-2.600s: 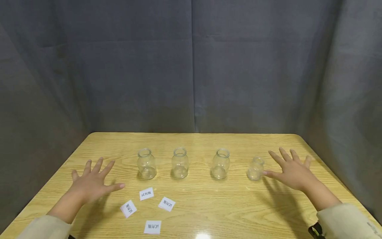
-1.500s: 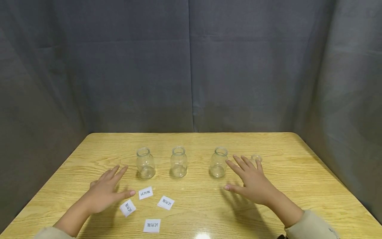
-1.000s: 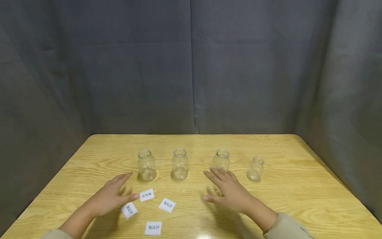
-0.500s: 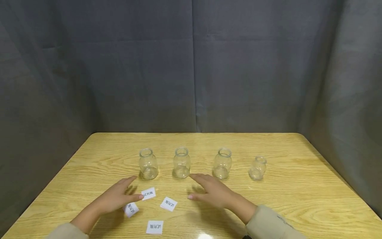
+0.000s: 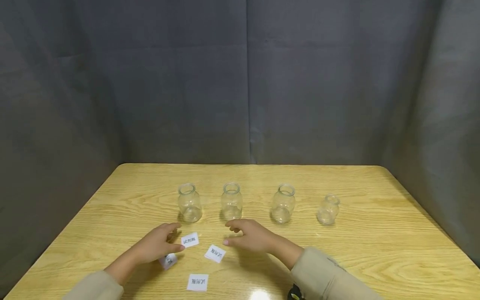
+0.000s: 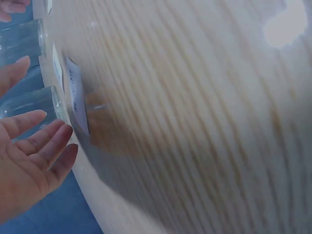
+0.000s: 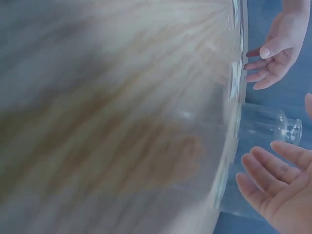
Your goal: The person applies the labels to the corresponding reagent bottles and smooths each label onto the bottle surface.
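Note:
In the head view my left hand hovers over the left cards, fingers loosely bent, holding nothing. It partly covers one white card; its thumb tip is close to another printed card. My right hand, also holding nothing, is in front of a clear glass jar, thumb pointing toward a third card. Nearer me lies one more card. The left wrist view shows the left hand with parted fingers; in the right wrist view, the right hand has slightly bent fingers.
On the wooden table a glass jar stands at the left of the row. Another jar is right of centre, and a smaller jar stands at the right end. Grey curtains enclose the back and sides.
My right hand has travelled left from beside the small jar to the middle. My left hand has shifted right toward the cards. Fingers of both, earlier spread, are now more bent. Jars and cards stay put.

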Available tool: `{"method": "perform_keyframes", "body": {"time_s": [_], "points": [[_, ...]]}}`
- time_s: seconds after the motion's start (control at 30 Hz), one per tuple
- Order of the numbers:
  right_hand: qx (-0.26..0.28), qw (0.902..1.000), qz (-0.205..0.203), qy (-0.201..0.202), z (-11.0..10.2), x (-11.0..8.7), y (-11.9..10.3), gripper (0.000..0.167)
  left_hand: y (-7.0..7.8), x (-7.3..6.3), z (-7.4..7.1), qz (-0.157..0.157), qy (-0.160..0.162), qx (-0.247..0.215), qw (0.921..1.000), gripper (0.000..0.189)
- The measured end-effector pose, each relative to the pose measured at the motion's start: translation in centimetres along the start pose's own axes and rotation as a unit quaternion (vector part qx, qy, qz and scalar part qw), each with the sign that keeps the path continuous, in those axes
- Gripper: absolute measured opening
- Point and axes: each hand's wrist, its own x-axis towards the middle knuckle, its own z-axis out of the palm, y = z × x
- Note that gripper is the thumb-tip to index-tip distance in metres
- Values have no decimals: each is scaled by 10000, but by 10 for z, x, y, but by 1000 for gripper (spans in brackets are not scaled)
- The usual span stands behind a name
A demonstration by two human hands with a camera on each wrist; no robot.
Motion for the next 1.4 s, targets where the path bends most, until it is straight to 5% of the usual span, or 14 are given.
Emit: {"method": "perform_keyframes", "body": {"time_s": [0.17,0.47,0.8,1.4], "points": [[375,9992,156,-12,10,14,-1,47,-6,5,5,-104,127,144,9998,61],[554,9978,316,-183,19,31,-7,43,-4,12,9,259,251,614,9975,41],[328,9984,131,-443,25,47,-17,40,-5,18,19,49,556,870,9946,27],[-77,9980,257,-580,31,62,-21,33,-8,25,21,-214,463,170,9986,25]]}}
